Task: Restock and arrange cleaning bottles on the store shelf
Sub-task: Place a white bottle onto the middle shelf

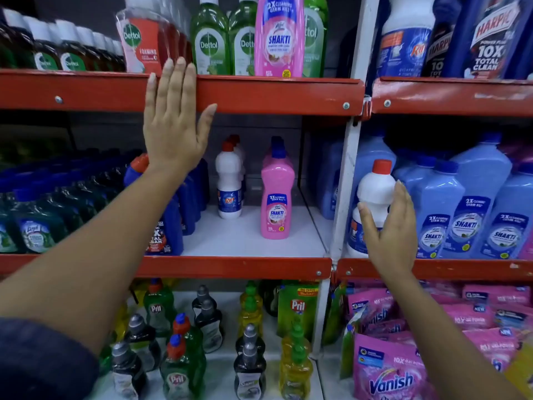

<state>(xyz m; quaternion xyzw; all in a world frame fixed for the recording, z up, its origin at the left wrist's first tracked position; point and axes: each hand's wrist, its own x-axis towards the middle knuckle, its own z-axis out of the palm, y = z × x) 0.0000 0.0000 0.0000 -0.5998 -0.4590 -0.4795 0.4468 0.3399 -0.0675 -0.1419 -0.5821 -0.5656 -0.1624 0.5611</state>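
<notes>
My right hand (388, 223) wraps around a white bottle with a red cap (375, 187) at the left end of the right bay's middle shelf, beside the white upright post. My left hand (174, 116) is spread flat, fingers apart, against the red edge of the upper shelf (274, 95), holding nothing. On the middle shelf's white board (248, 241) stand a row of white red-capped bottles (229, 180) and a row of pink Shakti bottles (277, 194), with bare board around them. A tall pink Shakti bottle (279, 36) stands on the upper shelf.
Blue Harpic bottles (173, 220) and dark green bottles (37, 223) fill the middle shelf's left. Light blue Shakti bottles (467, 203) crowd the right bay. Dettol bottles (209, 36) line the top. Below are Pril bottles (158, 310) and pink Vanish pouches (389, 370).
</notes>
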